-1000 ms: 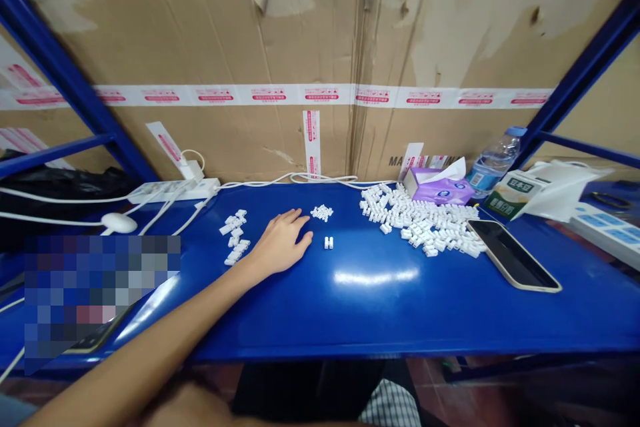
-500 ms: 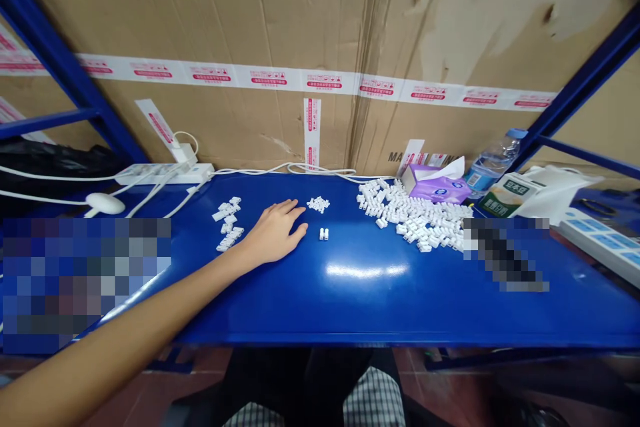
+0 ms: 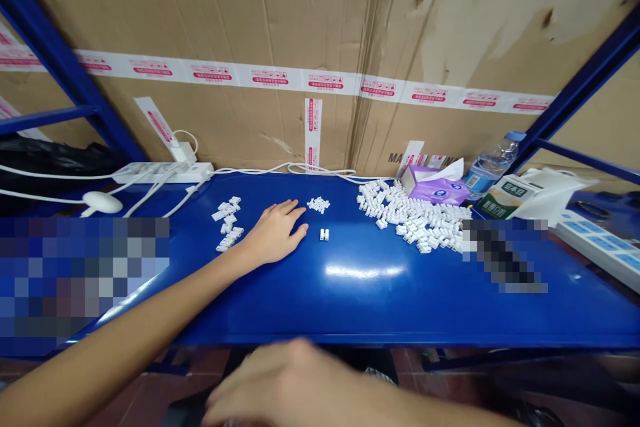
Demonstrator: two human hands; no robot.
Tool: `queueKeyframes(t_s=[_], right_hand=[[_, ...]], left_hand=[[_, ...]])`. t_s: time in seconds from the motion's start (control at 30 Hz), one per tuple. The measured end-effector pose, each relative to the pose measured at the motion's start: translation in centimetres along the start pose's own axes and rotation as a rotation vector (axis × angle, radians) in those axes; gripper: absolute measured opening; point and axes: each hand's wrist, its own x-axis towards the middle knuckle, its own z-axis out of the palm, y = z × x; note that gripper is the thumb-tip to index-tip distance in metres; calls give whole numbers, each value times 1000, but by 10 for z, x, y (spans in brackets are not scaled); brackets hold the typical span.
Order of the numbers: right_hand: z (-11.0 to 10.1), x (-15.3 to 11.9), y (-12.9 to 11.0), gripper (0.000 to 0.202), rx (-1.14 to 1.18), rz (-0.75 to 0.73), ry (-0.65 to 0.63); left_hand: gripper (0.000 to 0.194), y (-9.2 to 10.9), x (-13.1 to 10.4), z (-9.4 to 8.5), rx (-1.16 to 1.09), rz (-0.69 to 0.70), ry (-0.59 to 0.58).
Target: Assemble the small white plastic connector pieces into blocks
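Note:
My left hand point(image 3: 276, 230) lies palm down on the blue table point(image 3: 280, 300), fingers stretched out and apart, holding nothing. Just beyond its fingertips is a small heap of tiny white parts point(image 3: 319, 203). Two white plastic blocks point(image 3: 324, 234) stand side by side to the right of its thumb. Left of the hand is a loose group of similar white blocks point(image 3: 230, 233). My right hand point(image 3: 285, 383) is in front of the table's near edge, low in the view. It is smeared by motion, so its fingers and anything in them cannot be made out.
A large pile of white blocks point(image 3: 415, 213) spreads at the right, against a purple tissue pack point(image 3: 440, 190). Behind it stand a water bottle point(image 3: 493, 163) and a green-and-white carton point(image 3: 510, 195). Power strips point(image 3: 165, 172) and cables line the back left; cardboard closes off the rear.
My right hand has come into view from the lower right, in front of the table edge. My left hand and the white pieces stay where they were.

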Motion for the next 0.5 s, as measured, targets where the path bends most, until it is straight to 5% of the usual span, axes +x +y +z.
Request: queueKeyframes(t_s=[0.1, 0.23, 0.37, 0.5], right_hand=[[-74, -26, 5, 39, -158, 160, 429], [-138, -45, 64, 40, -544, 409, 494], [-151, -50, 115, 54, -713, 573, 347], [-140, -50, 125, 60, -725, 572, 309]], left_hand=[[55, -1, -1, 2, 1, 9, 5], [55, -2, -1, 3, -1, 4, 16], [54, -1, -1, 2, -9, -8, 11], [54, 1, -1, 0, 3, -11, 6]])
